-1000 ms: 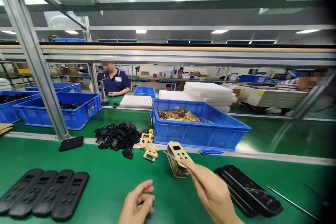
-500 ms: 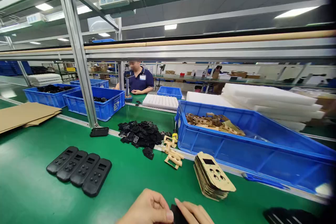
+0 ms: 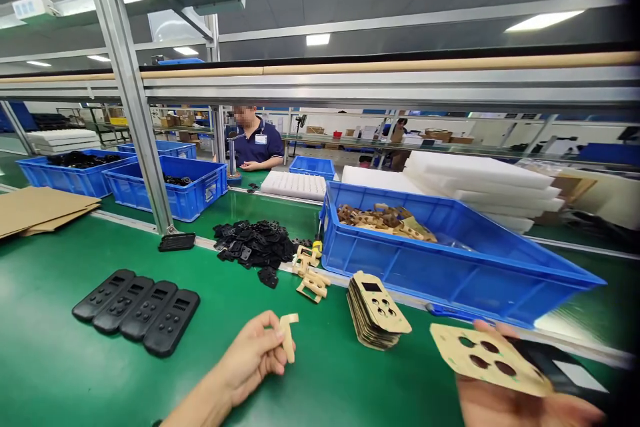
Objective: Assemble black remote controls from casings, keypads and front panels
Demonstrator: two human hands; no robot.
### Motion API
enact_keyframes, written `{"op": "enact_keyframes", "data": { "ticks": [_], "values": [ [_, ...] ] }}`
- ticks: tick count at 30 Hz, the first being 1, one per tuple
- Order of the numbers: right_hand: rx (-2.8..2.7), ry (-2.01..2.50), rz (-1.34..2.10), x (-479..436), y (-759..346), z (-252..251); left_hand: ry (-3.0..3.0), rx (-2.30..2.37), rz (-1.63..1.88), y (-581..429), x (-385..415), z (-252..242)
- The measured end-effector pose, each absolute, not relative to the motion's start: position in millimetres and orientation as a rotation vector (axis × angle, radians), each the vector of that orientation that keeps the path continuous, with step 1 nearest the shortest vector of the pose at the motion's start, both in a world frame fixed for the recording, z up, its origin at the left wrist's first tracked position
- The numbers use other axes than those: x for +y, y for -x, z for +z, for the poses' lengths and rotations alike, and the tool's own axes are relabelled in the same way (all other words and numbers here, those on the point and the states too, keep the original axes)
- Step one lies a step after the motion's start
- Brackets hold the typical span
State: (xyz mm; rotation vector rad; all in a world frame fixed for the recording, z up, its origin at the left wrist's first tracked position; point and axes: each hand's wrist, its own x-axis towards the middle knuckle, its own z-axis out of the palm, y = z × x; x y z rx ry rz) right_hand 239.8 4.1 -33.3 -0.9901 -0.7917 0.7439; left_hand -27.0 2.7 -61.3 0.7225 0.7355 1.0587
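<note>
My left hand [image 3: 253, 357] pinches a small bent strip of beige backing paper [image 3: 287, 340] between thumb and fingertips, above the green tabletop. At the lower right, my right hand [image 3: 493, 403], slightly blurred, grips a beige-backed panel [image 3: 487, 357] with several round holes. A black piece with a white rectangle [image 3: 563, 370] is beside that panel; I cannot tell whether my hand holds it too. Between my hands stands a stack of similar beige panels [image 3: 377, 310]. Beige paper scraps [image 3: 311, 277] lie behind the stack's left side.
Several black remote-shaped housings [image 3: 137, 310] lie in a row at left. Black thin parts [image 3: 255, 243] form a heap at centre. A blue bin [image 3: 450, 267] with beige scraps stands right, a blue-handled tool [image 3: 455, 313] before it. A metal post [image 3: 133, 90] rises left. A co-worker [image 3: 257, 140] sits opposite.
My hands were together at the bottom centre around a black piece. Now they are apart, the left with a beige strip, the right farther right with a beige panel. The view has shifted slightly.
</note>
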Motion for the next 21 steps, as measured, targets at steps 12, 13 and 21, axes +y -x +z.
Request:
{"op": "enact_keyframes", "data": {
  "ticks": [12,13,21],
  "values": [
    [-0.714,0.791,1.439,-17.2,-181.6,-44.8,-1.736,0.926,1.141,-21.2,69.8,0.0],
    [-0.705,0.778,1.459,-17.4,-181.6,-45.2,-1.833,0.901,1.11,-24.5,64.3,2.8],
    [-0.679,0.612,1.606,-22.9,-173.9,-45.3,-2.629,0.897,1.264,-18.9,-0.8,-14.7]
  ]
}}
